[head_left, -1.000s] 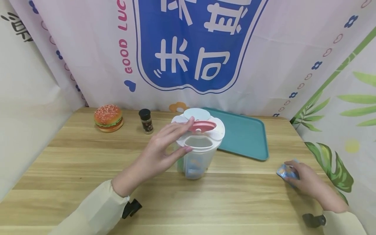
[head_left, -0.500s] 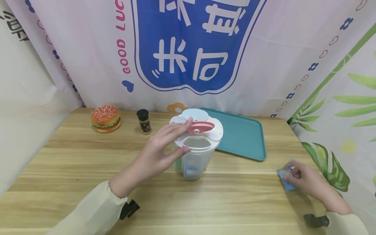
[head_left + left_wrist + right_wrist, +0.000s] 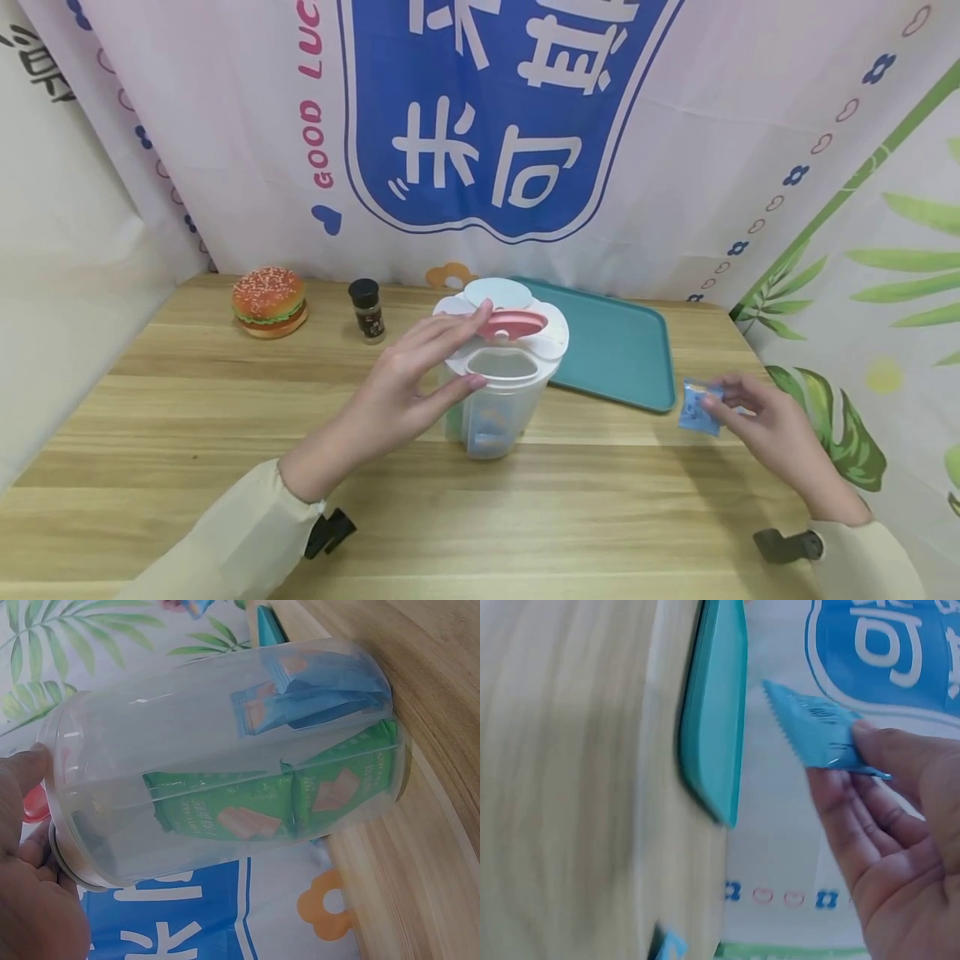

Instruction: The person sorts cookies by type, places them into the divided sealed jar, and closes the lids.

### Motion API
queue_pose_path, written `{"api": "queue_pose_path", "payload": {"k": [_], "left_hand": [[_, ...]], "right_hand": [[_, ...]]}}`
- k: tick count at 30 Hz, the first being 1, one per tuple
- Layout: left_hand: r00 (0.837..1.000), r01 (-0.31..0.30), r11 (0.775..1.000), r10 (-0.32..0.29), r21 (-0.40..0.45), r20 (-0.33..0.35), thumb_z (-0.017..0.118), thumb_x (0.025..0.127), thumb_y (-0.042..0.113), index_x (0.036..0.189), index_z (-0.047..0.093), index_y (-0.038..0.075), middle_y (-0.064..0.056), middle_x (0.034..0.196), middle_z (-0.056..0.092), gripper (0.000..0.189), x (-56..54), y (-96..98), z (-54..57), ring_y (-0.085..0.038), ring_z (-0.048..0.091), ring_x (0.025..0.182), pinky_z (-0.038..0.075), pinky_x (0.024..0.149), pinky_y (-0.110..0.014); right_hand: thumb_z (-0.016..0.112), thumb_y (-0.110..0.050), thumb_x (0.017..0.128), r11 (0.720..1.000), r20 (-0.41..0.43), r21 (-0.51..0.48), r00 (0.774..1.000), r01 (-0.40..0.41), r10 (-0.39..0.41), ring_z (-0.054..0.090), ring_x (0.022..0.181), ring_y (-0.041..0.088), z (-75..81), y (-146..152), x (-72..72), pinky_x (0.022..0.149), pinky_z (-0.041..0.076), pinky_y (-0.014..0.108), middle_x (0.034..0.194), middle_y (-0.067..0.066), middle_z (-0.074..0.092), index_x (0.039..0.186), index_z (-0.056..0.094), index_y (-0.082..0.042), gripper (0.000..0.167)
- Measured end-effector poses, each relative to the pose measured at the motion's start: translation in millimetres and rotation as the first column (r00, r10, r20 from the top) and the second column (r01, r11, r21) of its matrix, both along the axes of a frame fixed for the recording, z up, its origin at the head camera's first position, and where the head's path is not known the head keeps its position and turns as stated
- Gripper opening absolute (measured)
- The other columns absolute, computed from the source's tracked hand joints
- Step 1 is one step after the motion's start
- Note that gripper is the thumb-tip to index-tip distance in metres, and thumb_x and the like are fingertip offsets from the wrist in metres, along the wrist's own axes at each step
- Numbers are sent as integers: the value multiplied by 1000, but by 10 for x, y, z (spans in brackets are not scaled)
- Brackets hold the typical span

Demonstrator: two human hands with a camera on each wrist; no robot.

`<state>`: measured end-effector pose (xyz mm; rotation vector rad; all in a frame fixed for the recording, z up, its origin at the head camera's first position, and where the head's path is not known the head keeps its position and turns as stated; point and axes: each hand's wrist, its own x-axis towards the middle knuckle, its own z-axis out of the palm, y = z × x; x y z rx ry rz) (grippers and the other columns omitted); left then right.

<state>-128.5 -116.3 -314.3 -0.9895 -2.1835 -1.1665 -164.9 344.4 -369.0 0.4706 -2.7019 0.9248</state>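
A clear storage container (image 3: 517, 408) with a white lid stands upright on the wooden table. Its pink flap (image 3: 517, 323) is raised over an opening in the lid. My left hand (image 3: 405, 375) holds the lid, fingers at the flap and thumb at the front rim. Through the wall, the left wrist view shows blue packets (image 3: 330, 694) in one compartment and green packets (image 3: 225, 806) in another. My right hand (image 3: 772, 425) pinches a small blue snack packet (image 3: 699, 408) above the table, right of the container; the right wrist view shows the thumb on the packet (image 3: 814, 731).
A teal tray (image 3: 615, 342) lies behind and right of the container. At the back left are a toy hamburger (image 3: 270, 302) and a black-capped spice bottle (image 3: 367, 312). In the right wrist view, a small blue piece (image 3: 673, 945) shows at the bottom edge, its kind unclear.
The right hand has lifted the blue packet off the table and moved it left and away from me, towards the tray. My left hand stays on the container's lid.
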Motion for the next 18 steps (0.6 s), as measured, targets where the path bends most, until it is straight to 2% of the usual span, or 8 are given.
{"api": "queue_pose_path", "payload": {"k": [3, 5, 8, 9, 14, 18], "left_hand": [[1000, -3, 1000, 3, -2, 3, 81, 89, 5, 154, 52, 8, -8, 140, 69, 71, 4, 0, 8, -25, 63, 131, 55, 113, -44], [1000, -5, 1000, 5, -3, 4, 81, 89, 4, 154, 52, 7, -9, 140, 69, 71, 6, 0, 13, -25, 63, 131, 56, 113, -44], [1000, -8, 1000, 8, -7, 6, 82, 89, 5, 153, 52, 7, -9, 141, 69, 71, 11, 2, 14, -26, 63, 132, 55, 113, -46], [1000, -8, 1000, 8, -8, 8, 82, 89, 5, 153, 52, 7, -9, 142, 69, 71, 12, 2, 13, -27, 63, 133, 55, 113, -46], [1000, -9, 1000, 9, -8, 20, 82, 89, 5, 154, 52, 8, -9, 143, 68, 71, 14, 6, 14, -27, 62, 134, 54, 115, -47], [1000, -6, 1000, 6, -6, 17, 82, 89, 4, 154, 51, 8, -9, 141, 69, 72, 12, 6, 12, -26, 63, 132, 55, 114, -45]], "right_hand": [[74, -1, 95, 997, -38, -67, 999, -35, 32, 61, 91, -17, 68, -123, -47, 68, 57, 8, 97, -20, 70, 115, 68, 1, 21], [73, 4, 94, 990, -62, -119, 996, -70, 63, 62, 92, -15, 128, -209, -73, 72, 57, 7, 100, -27, 66, 115, 66, 4, 21], [70, 8, 95, 973, -80, -198, 991, -120, 106, 65, 96, -11, 243, -339, -91, 81, 57, 5, 103, -26, 67, 115, 64, 7, 21], [69, 9, 95, 964, -80, -230, 990, -136, 120, 66, 96, -8, 284, -385, -96, 81, 59, 7, 103, -23, 68, 115, 64, 8, 21], [67, 13, 94, 894, -133, -387, 974, -223, 185, 70, 92, 2, 502, -634, -110, 76, 63, 15, 99, -11, 75, 114, 62, 13, 21], [69, 8, 95, 810, -245, -468, 933, -353, 265, 71, 93, 3, 619, -853, -110, 77, 63, 15, 102, -7, 75, 111, 61, 16, 20]]}}
